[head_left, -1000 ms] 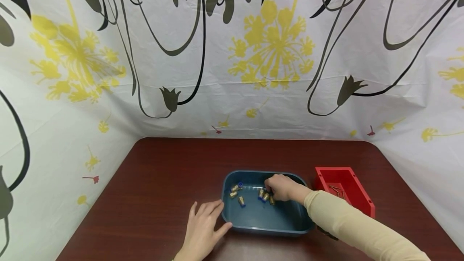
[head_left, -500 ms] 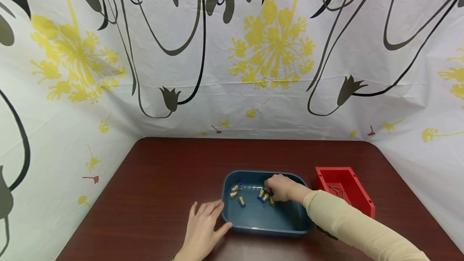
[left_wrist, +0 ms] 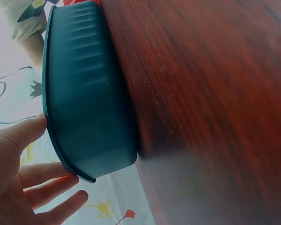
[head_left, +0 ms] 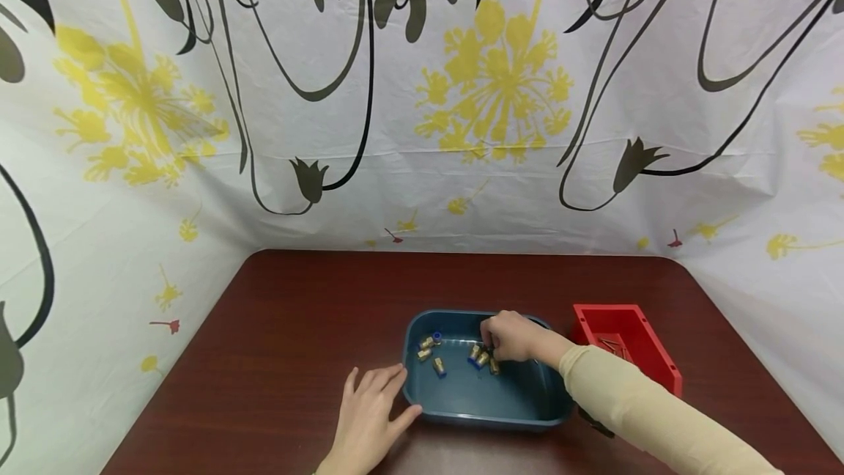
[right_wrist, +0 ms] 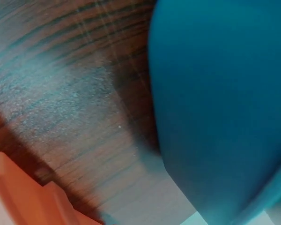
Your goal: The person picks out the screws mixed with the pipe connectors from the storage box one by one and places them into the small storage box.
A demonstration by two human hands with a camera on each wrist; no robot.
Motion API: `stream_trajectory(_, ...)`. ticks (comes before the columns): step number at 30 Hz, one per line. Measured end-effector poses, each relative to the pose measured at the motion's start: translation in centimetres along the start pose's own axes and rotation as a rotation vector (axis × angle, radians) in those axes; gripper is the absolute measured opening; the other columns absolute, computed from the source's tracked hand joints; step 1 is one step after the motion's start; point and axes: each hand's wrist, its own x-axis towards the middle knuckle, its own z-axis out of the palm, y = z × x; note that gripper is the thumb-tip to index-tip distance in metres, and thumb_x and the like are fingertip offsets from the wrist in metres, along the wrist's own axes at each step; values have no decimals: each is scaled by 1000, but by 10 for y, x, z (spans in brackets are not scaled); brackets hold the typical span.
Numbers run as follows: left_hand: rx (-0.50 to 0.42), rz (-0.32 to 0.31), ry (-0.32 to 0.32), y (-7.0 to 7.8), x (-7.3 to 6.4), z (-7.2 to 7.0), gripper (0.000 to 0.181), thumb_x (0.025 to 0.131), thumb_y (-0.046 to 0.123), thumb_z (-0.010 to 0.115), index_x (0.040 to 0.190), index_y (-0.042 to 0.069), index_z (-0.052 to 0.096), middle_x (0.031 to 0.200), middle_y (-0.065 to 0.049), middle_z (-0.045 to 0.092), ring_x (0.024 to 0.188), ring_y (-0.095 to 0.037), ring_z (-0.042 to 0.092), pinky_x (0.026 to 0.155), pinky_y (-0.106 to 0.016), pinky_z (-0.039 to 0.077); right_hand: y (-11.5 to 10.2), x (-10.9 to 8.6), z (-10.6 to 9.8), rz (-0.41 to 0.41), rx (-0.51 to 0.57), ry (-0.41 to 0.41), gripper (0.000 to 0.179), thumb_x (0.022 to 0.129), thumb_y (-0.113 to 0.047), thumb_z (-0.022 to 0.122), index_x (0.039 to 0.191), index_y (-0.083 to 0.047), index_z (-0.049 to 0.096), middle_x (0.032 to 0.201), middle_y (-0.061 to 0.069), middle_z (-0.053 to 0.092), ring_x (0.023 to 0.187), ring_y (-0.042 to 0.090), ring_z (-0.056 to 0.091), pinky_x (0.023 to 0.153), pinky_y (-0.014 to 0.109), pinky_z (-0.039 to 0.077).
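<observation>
A blue-grey tray point(head_left: 488, 416) on the table holds several brass push-in fittings with blue collars. One fitting point(head_left: 439, 367) lies alone left of the middle, near a small group point(head_left: 426, 347) at the left end. My right hand point(head_left: 514, 336) reaches into the tray with bent fingers pointing down, right at another cluster of fittings point(head_left: 478, 356). Its fingertips are hidden, so I cannot tell whether it grips one. My left hand point(head_left: 369, 416) spreads its fingers at the tray's near-left corner; in the left wrist view thumb and fingers point(left_wrist: 42, 173) touch the rim.
A red bin point(head_left: 659, 358) with several thin brass-coloured pieces point(head_left: 615, 347) stands right of the tray, partly behind the right sleeve point(head_left: 653, 409). The dark wooden table point(head_left: 316, 299) ends at a patterned cloth point(head_left: 395, 130). In the right wrist view the tray's outer wall point(right_wrist: 220, 103) fills the right side.
The right hand has risen slightly and its forearm has shifted a little right, still over the same cluster. The left hand has stayed put.
</observation>
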Motion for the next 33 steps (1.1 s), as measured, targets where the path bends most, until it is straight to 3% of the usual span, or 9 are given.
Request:
stream_trajectory(9, 2, -7, -17, 0, 0, -1, 53, 75, 48, 63, 111, 10, 63, 111, -1, 56, 99, -20, 50, 86, -58, 29, -1, -3, -19, -81, 145, 65, 13, 72, 2, 62, 79, -9, 59, 64, -10, 49, 55, 4, 45, 50, 22, 41)
stream_trajectory(17, 0, 7, 17, 0, -1, 0, 52, 74, 47, 64, 110, 9, 63, 110, -1, 57, 98, -20, 50, 84, -58, 29, 2, -11, -32, -106, 167, 125, 13, 74, 1, 61, 82, -9, 59, 67, -10, 51, 53, 3, 44, 52, 22, 42)
stream_trajectory(33, 4, 2, 11, 1, -1, -1, 51, 74, 46, 65, 110, 9, 63, 110, -1, 56, 98, -20, 51, 85, -58, 29, 22, -43, -60, -29, 193, 253, 16, 75, 0, 61, 83, -13, 58, 68, -11, 51, 60, 7, 47, 54, 23, 44)
